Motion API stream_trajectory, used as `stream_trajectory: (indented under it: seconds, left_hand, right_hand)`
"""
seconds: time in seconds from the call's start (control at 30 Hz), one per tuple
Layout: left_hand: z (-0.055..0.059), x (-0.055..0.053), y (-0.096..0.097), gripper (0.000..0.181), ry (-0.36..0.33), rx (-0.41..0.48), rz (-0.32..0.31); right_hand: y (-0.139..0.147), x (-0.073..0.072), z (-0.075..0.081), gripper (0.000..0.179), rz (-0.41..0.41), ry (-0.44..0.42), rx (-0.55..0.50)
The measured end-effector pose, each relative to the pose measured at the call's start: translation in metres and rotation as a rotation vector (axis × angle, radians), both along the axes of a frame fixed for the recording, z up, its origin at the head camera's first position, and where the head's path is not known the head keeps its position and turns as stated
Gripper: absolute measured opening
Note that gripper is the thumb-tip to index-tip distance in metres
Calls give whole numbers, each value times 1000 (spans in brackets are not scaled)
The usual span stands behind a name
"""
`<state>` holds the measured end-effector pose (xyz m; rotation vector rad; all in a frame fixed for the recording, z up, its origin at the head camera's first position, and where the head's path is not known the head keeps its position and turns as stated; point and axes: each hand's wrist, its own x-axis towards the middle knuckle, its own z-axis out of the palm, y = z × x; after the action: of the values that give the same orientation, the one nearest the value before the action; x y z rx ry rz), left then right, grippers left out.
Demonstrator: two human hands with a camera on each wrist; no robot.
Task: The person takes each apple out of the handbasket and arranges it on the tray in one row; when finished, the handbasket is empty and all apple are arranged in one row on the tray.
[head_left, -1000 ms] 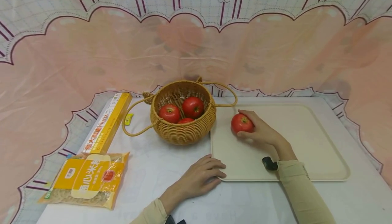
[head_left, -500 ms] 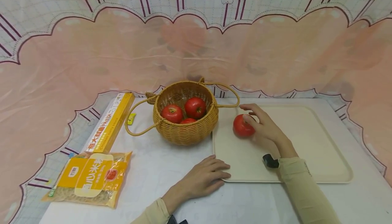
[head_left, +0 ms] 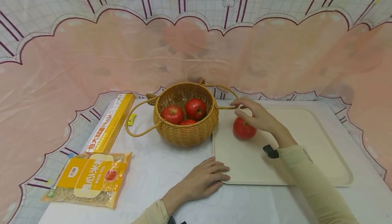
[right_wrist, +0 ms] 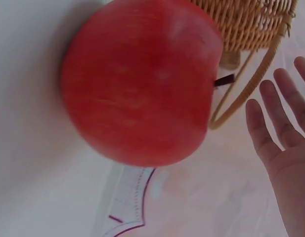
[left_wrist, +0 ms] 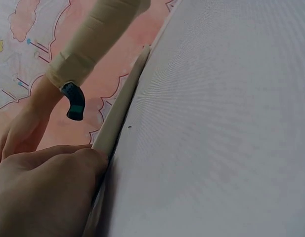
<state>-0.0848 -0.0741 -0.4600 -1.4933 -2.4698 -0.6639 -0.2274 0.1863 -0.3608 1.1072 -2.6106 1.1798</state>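
A red apple (head_left: 243,130) sits on the left part of the cream tray (head_left: 300,142). Above and just behind it is my right hand (head_left: 260,116), its fingers spread near the basket's right handle. The right wrist view shows the apple (right_wrist: 142,84) close up with its dark stem, and the fingers (right_wrist: 263,131) straight and apart from it. My left hand (head_left: 203,179) rests at the tray's near left corner, fingertips over the rim. To the left of the apple stands a wicker basket (head_left: 183,137) with red apples (head_left: 172,115) inside.
On the left lie a yellow and white pasta box (head_left: 111,125) and a clear-and-yellow bag of noodles (head_left: 90,179). A small yellow packet (head_left: 131,119) lies between the box and the basket's left handle. A patterned curtain (head_left: 196,53) rises behind the table.
My right hand has let go of the apple on the tray and risen away from it, toward the basket's right handle. The left hand has stayed at the tray corner.
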Motion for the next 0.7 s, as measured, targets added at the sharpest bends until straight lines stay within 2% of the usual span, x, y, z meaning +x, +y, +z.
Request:
stream_trajectory:
  seconds: [0.27, 0.5, 0.7]
  left_hand:
    - [3, 2, -1, 24, -44, 8, 4]
    - [1, 2, 0, 25, 5, 4, -6]
    - [3, 2, -1, 24, -38, -9, 6]
  right_hand:
    - [-20, -9, 17, 26, 65, 89, 80]
    - [-36, -13, 29, 24, 130, 47, 106]
    - [-50, -21, 35, 23, 192, 110, 127]
